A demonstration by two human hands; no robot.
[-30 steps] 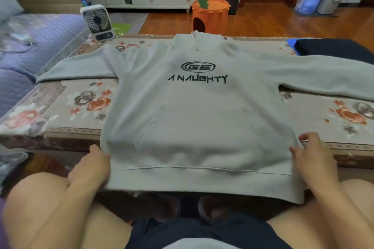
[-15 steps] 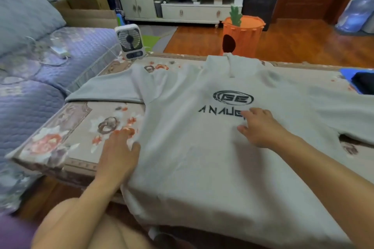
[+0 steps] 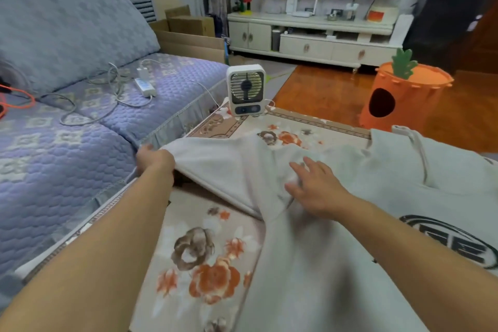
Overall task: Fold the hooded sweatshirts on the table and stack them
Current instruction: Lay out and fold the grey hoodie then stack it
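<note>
1. While the hoodie (image 3: 323, 264) is lying face up on the counter (image 3: 204, 256), I am pinching its sleeve (image 3: 223, 167) end with my left hand (image 3: 155, 160), lifting it off the cloth.
2. I am pressing my right hand (image 3: 315, 187) flat, fingers spread, near the armpit.
3. I am seeing a fan (image 3: 245, 90) standing at the counter's far corner, beside the sofa (image 3: 67, 121).

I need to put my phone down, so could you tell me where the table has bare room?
Bare tablecloth lies between the left forearm and the sweatshirt, and a strip between the fan and the sleeve. Rightward, the sweatshirt covers everything.
</note>
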